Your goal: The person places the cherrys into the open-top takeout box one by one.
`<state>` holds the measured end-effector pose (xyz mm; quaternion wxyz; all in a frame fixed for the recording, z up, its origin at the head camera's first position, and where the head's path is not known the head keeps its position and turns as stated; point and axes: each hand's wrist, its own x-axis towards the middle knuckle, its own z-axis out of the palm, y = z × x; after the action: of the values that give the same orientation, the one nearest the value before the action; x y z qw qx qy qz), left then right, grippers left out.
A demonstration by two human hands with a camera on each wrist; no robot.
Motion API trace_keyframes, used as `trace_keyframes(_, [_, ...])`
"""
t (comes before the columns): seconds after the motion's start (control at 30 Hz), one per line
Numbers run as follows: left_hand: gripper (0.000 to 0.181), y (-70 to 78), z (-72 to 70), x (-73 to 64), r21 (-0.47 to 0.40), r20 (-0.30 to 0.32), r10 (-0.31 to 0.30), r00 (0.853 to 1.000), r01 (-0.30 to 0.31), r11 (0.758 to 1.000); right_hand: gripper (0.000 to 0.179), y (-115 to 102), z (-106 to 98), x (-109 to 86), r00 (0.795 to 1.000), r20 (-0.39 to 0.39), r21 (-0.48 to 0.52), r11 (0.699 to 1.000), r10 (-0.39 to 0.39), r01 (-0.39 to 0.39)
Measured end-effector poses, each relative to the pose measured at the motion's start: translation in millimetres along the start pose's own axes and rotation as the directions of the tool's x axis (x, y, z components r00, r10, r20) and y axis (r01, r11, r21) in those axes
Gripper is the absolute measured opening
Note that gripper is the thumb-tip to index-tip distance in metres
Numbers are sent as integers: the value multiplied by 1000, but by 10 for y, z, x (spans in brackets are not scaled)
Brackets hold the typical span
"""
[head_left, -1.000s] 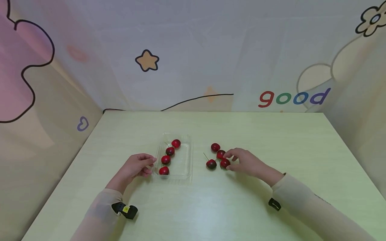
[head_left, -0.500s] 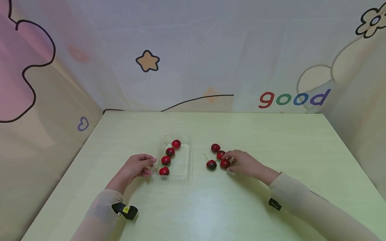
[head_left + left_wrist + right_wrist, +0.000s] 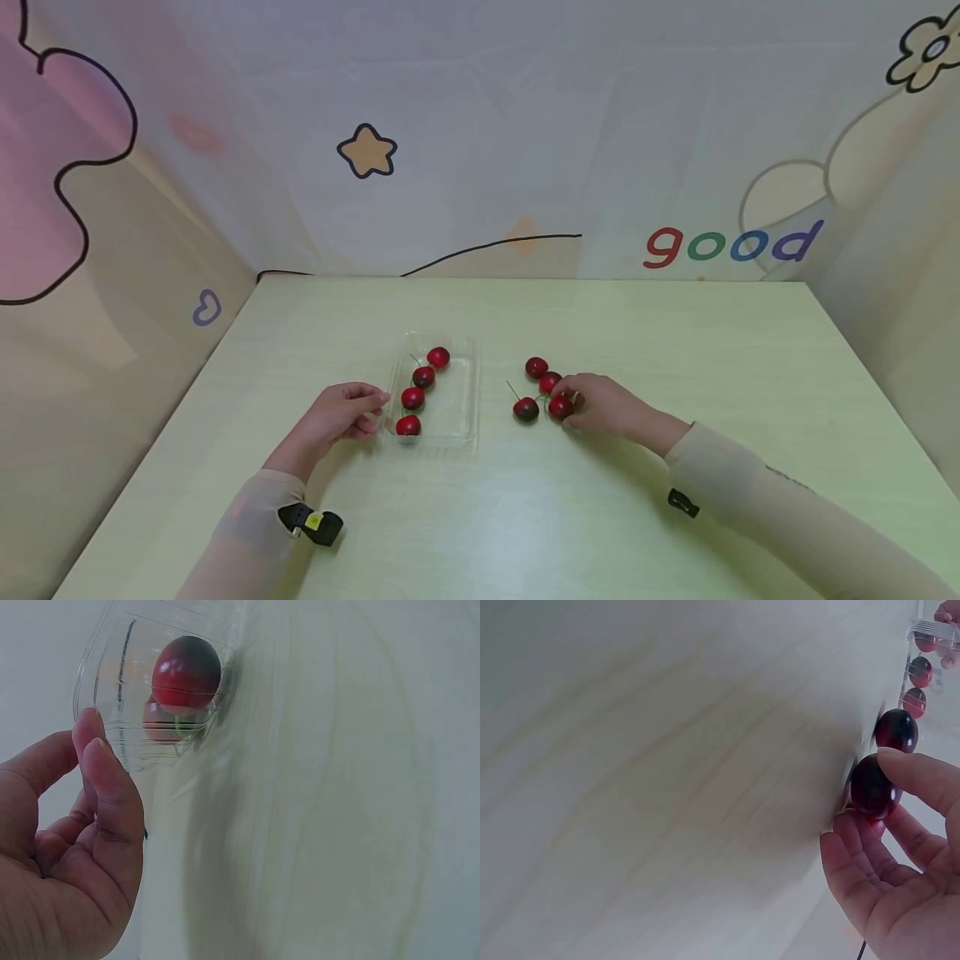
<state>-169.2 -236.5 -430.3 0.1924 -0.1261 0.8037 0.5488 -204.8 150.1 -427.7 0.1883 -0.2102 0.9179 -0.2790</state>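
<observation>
My left hand (image 3: 330, 421) pinches the left rim of a clear plastic box (image 3: 455, 404) between thumb and forefinger; the left wrist view shows the fingertips (image 3: 91, 724) at its edge. Inside, several red cherries (image 3: 412, 398) lie in a slanting row. To the right, my right hand (image 3: 606, 407) has its thumb and fingers around a dark red cherry (image 3: 559, 407), also seen as the near cherry (image 3: 873, 787) in the right wrist view. Three others sit close by: a stemmed cherry (image 3: 526, 410), a back cherry (image 3: 536, 367) and one (image 3: 550, 382) partly behind my fingers.
A pale wood-grain table (image 3: 495, 517) carries everything. Printed cloth walls (image 3: 480, 125) stand behind it and at both sides. A black wrist device (image 3: 310, 523) hangs at the left sleeve, and another black piece (image 3: 683, 503) at the right sleeve.
My right hand has drawn its fingers closer around the front cherry, and its forearm has shifted slightly left. The left hand and the box have stayed put.
</observation>
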Motion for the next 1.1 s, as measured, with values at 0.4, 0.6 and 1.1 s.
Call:
trace_keyframes(0.4, [35, 4, 10, 26, -4, -6, -15, 1000, 15, 1000, 31, -12, -21, 11, 1000, 11, -4, 1000, -23, 23])
trace_keyframes(0.6, [36, 12, 19, 19, -6, -5, -16, 1000, 16, 1000, 33, -13, -38, -2, 999, 21, 10, 1000, -27, 27])
trace_keyframes(1.1, [38, 22, 18, -18, -4, -1, -10, 1000, 10, 1000, 33, -73, -172, -47, 999, 16, -3, 999, -34, 34])
